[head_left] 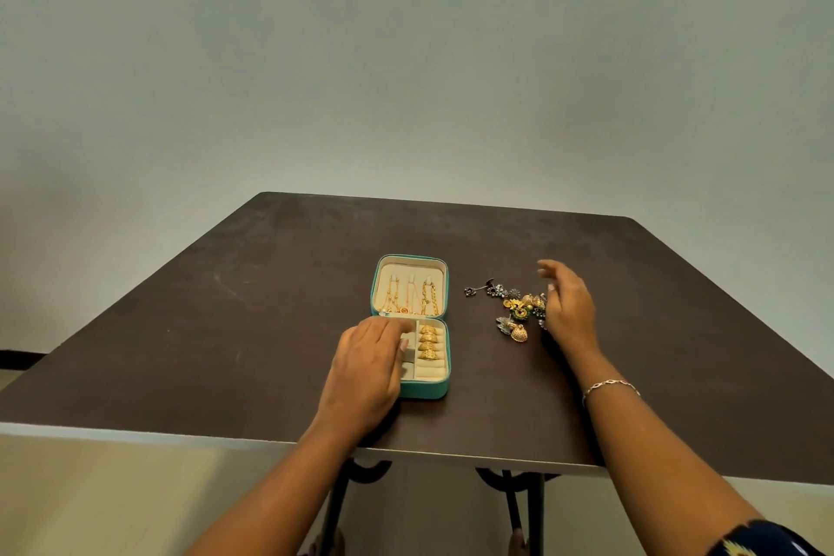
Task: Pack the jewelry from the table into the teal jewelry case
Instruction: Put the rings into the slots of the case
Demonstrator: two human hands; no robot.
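The teal jewelry case (410, 327) is laid open flat near the middle of the dark brown table (225, 330), its hinge running left to right. It is a small, rounded-corner square box with a smooth teal outer wall and a cream, soft-looking lining. In the far half, the lid, three thin gold chains (410, 296) are hung side by side from small hooks. In the near half, a column of padded cream rolls is seen on the right, and four gold rings (428, 343) are tucked into it, one behind the other; small cream compartments are set to the left.

The left hand (368, 368) is rested palm down over the near-left part of the case, fingers curled onto the compartments; whether anything is held beneath cannot be told.

To the right of the case, a loose heap of earrings (514, 309) is spread on the tabletop: dark silvery pieces at the far left, gold bell-shaped ones with green touches nearer. The right hand (568, 307) is held open just beside the heap's right edge, fingers spread, nothing gripped. A thin silver bracelet (610, 386) is worn on that wrist.
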